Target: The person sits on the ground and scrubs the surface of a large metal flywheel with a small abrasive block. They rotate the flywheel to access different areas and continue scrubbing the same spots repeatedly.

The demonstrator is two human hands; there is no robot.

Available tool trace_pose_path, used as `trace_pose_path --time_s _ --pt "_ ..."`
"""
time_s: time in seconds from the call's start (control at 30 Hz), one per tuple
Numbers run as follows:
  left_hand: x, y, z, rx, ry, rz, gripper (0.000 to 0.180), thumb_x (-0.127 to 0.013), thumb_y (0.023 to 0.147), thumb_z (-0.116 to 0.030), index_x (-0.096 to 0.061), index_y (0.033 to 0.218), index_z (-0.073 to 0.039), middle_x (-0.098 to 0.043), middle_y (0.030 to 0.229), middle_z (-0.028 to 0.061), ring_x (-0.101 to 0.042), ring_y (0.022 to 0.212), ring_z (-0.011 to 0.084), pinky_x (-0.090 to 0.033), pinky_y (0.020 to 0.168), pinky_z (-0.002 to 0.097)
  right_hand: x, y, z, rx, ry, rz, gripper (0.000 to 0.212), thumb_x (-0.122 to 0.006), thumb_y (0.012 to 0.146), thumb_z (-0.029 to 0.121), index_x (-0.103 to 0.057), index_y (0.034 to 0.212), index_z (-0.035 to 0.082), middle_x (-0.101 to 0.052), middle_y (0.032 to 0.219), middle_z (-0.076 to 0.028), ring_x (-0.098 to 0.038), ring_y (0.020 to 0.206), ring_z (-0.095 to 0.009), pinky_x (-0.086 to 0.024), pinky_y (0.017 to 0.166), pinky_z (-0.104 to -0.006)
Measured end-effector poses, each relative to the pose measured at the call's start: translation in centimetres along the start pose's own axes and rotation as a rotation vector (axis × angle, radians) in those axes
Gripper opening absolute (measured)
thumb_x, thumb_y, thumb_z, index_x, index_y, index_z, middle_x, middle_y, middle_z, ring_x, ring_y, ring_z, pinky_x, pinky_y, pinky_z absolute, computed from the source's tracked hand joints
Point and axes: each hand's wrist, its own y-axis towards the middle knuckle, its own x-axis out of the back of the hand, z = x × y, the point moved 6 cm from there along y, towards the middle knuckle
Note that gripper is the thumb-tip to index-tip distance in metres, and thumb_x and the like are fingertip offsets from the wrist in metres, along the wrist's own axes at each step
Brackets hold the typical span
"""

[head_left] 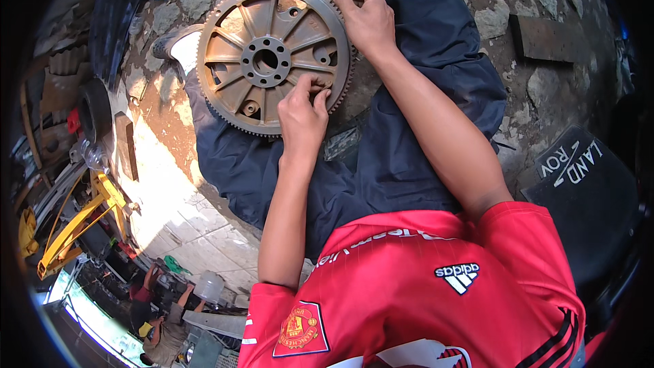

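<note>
A rusty metal flywheel [265,31] with a toothed outer ring, spokes and a drilled hub lies across my legs, its face toward me. My left hand [304,110] is over the lower right part of the face, thumb and fingers drawn together in a pinch. What sits between those fingertips, if anything, is hidden. Beside the upper right teeth is my right hand [370,19], half bent, a gap showing between thumb and fingers. Its thumb tip is close to the rim; contact there is hard to make out.
Dark trousers [429,61] cover my legs, over stony ground. A dark flat block [543,39] lies at right, above a black lettered panel [579,177]. At left are corrugated sheet [122,17], a tyre [94,114] and a yellow metal frame [82,218]. Another person [163,337] is at lower left.
</note>
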Motion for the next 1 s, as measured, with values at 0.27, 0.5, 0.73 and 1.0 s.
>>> trace_pose_path --time_s 0.27,0.5,0.73,1.0 --pt "-1.0 1.1 -0.5 0.208 -0.169 -0.131 0.013 -0.077 0.087 0.002 -0.070 0.098 0.003 -0.078 0.089 0.0196 -0.078 0.084 0.0342 -0.058 0.078 0.0398 -4.1 -1.9 -3.0 -0.194 -0.016 0.171 0.076 -0.053 0.106 0.061 -0.054 0.150 0.000 -0.061 0.144 -0.031 -0.058 0.136 -0.045 -0.042 0.116 -0.0490" --pt "-1.0 1.0 -1.1 -0.063 0.057 -0.028 0.009 -0.065 0.082 0.011 -0.062 0.087 0.004 -0.073 0.081 0.0193 -0.074 0.075 0.0372 -0.057 0.074 0.0446 -3.8 -2.3 -3.3 -0.237 0.106 0.189 0.071 -0.050 0.107 0.060 -0.055 0.150 0.004 -0.064 0.141 -0.029 -0.058 0.136 -0.044 -0.043 0.115 -0.0485" --pt "-1.0 0.9 -0.6 -0.071 0.013 0.072 0.014 -0.064 0.081 0.012 -0.062 0.090 0.003 -0.073 0.084 0.0211 -0.075 0.083 0.0407 -0.057 0.077 0.0441 -3.9 -2.0 -4.2 -0.282 0.099 0.220 0.071 -0.051 0.107 0.060 -0.056 0.148 0.003 -0.062 0.144 -0.030 -0.057 0.137 -0.043 -0.043 0.115 -0.0491" --pt "-1.0 1.3 0.3 0.073 -0.135 0.003 0.021 -0.071 0.084 0.010 -0.052 0.078 0.003 -0.067 0.073 0.0189 -0.076 0.073 0.0303 -0.056 0.069 0.0410 -3.9 -2.6 -2.7 -0.255 -0.002 0.153 0.073 -0.053 0.104 0.062 -0.058 0.146 0.003 -0.064 0.141 -0.028 -0.059 0.135 -0.044 -0.043 0.115 -0.0493"
